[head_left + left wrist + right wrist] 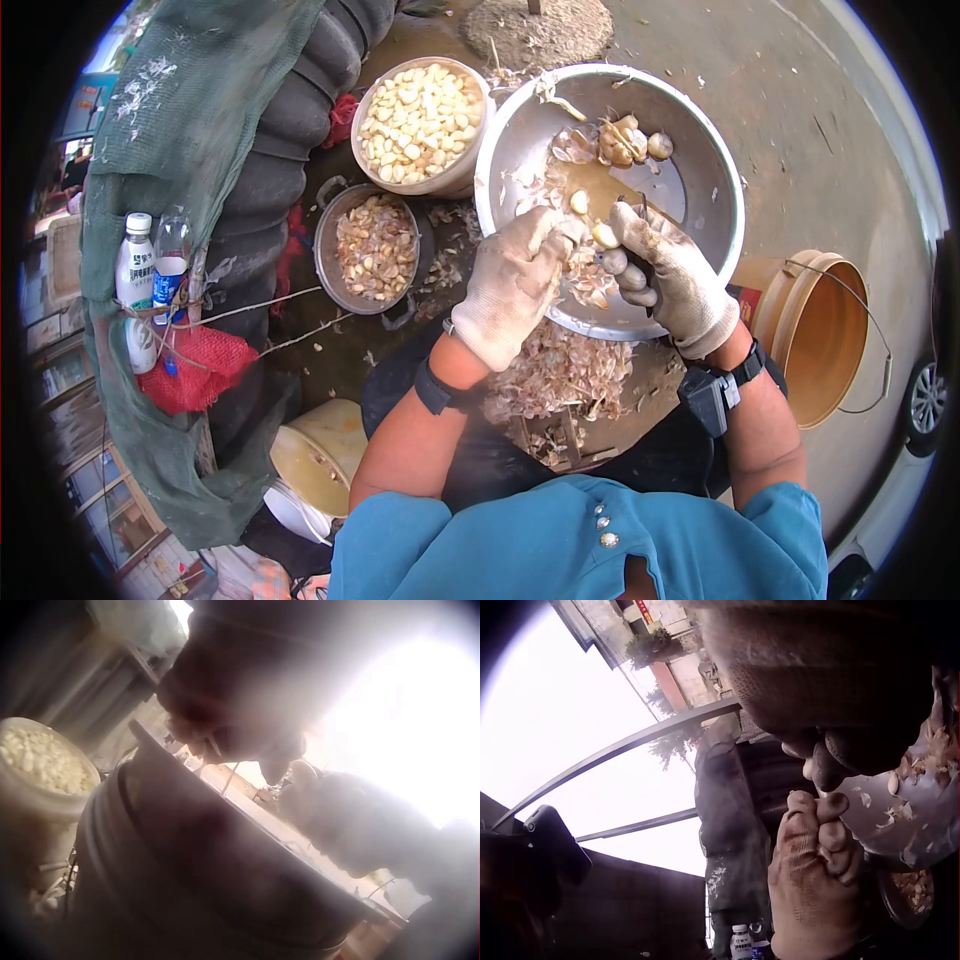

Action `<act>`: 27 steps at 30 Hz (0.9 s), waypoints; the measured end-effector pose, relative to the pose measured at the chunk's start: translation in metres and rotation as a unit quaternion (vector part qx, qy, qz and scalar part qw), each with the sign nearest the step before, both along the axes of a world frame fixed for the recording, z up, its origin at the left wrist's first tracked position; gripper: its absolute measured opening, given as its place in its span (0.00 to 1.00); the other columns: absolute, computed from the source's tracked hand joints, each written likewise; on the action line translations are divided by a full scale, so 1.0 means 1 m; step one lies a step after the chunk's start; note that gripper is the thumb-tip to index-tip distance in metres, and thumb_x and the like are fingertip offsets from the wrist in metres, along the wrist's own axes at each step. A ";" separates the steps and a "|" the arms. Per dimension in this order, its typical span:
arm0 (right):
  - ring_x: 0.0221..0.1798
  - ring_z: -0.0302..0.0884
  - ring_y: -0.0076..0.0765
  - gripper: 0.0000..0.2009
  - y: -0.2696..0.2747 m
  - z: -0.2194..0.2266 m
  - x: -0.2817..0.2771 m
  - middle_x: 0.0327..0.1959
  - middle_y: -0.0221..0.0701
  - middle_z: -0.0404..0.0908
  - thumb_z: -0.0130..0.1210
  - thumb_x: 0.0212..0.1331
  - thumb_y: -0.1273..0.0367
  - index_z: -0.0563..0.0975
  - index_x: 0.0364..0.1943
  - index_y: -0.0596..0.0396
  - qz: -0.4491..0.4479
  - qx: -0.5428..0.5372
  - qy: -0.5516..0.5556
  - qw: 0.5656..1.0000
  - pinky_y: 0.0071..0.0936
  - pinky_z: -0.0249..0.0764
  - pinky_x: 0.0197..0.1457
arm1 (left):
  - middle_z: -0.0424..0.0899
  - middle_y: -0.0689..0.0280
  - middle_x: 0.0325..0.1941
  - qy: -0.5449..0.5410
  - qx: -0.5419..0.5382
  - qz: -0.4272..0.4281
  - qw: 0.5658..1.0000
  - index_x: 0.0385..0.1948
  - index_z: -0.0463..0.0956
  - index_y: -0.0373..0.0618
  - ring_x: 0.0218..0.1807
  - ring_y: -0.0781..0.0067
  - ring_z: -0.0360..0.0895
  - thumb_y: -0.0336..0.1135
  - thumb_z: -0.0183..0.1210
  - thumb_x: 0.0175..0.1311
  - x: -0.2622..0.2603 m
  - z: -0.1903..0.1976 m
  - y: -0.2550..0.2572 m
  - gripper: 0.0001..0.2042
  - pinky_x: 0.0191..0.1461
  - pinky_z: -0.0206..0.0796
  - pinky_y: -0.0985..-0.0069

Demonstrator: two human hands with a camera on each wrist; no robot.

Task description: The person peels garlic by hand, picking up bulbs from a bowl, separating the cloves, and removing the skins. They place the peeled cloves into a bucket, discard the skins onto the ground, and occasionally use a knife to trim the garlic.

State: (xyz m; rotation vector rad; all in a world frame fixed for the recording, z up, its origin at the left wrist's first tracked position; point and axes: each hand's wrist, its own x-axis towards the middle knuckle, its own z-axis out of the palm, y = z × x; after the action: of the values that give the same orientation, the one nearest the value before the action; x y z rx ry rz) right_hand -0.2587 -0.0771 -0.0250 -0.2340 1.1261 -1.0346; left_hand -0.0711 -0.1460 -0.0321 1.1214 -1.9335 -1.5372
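Both hands wear stained white knit gloves and meet over the near side of a wide metal basin [732, 215]. My right hand [678, 275] pinches a pale peeled garlic clove [604, 236] at its fingertips; a thin dark piece sticks up beside its thumb. My left hand [518, 280] is close beside it, fingers curled in, with nothing visible in its grip. In the right wrist view the left hand's fingertips lie just below the right hand's. Inside the basin are garlic bulbs [622, 142], another loose clove [579, 202] and papery skins [540, 190].
A white bucket of peeled cloves [418, 125] stands left of the basin, a metal pot of cloves [376, 248] below it. Skins [560, 375] are heaped under the basin's near edge. A tan bucket [825, 340] lies on its side at right. Bottles [137, 262] hang at left.
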 end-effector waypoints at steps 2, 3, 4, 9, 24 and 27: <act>0.22 0.61 0.10 0.12 0.000 0.000 0.000 0.25 0.19 0.74 0.53 0.69 0.57 0.76 0.43 0.48 -0.004 -0.001 -0.006 1.000 0.12 0.55 0.22 | 0.76 0.72 0.32 0.060 0.094 0.045 0.993 0.44 0.76 0.40 0.30 0.85 0.68 0.40 0.47 0.76 0.004 -0.006 -0.002 0.13 0.33 0.63 0.84; 0.22 0.60 0.10 0.11 0.000 -0.001 0.000 0.25 0.19 0.75 0.52 0.70 0.57 0.76 0.45 0.48 -0.009 -0.001 -0.013 1.000 0.12 0.54 0.21 | 0.76 0.71 0.32 0.119 0.187 0.088 0.971 0.44 0.76 0.41 0.30 0.85 0.69 0.40 0.47 0.76 0.004 -0.004 -0.004 0.13 0.33 0.63 0.84; 0.22 0.60 0.10 0.11 0.000 -0.001 0.000 0.25 0.19 0.75 0.52 0.70 0.57 0.76 0.45 0.48 -0.007 -0.002 -0.010 1.000 0.12 0.54 0.21 | 0.76 0.71 0.32 0.062 0.151 0.082 0.983 0.42 0.76 0.41 0.28 0.85 0.69 0.38 0.46 0.76 0.005 0.003 -0.006 0.12 0.33 0.64 0.83; 0.21 0.60 0.09 0.12 0.000 -0.005 -0.009 0.26 0.19 0.75 0.53 0.69 0.55 0.74 0.43 0.47 0.014 -0.007 0.103 0.995 0.10 0.54 0.21 | 0.75 0.72 0.31 0.020 0.007 0.045 0.999 0.41 0.76 0.40 0.28 0.85 0.70 0.35 0.46 0.75 0.018 -0.001 -0.013 0.11 0.33 0.64 0.84; 0.22 0.66 0.14 0.17 0.126 0.038 -0.171 0.33 0.25 0.78 0.54 0.67 0.53 0.76 0.47 0.50 -0.024 0.186 0.663 0.724 0.14 0.63 0.25 | 0.77 0.63 0.37 -0.098 -0.430 -0.045 0.896 0.36 0.78 0.40 0.33 0.64 0.78 0.21 0.58 0.54 0.062 -0.022 -0.027 0.09 0.38 0.72 0.71; 0.26 0.74 0.22 0.20 0.174 0.016 -0.195 0.33 0.30 0.80 0.54 0.66 0.54 0.75 0.51 0.54 0.157 0.193 0.839 0.485 0.20 0.72 0.33 | 0.79 0.52 0.45 -0.141 -0.361 -0.098 0.917 0.35 0.78 0.39 0.44 0.51 0.79 0.28 0.57 0.58 0.070 -0.010 -0.024 0.06 0.47 0.73 0.61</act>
State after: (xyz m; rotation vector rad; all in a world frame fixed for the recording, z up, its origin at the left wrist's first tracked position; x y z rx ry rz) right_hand -0.4537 0.0967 -0.0085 -1.1980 2.8648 0.2267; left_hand -0.0014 -0.1696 -0.0422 0.8536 -2.5538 -0.6198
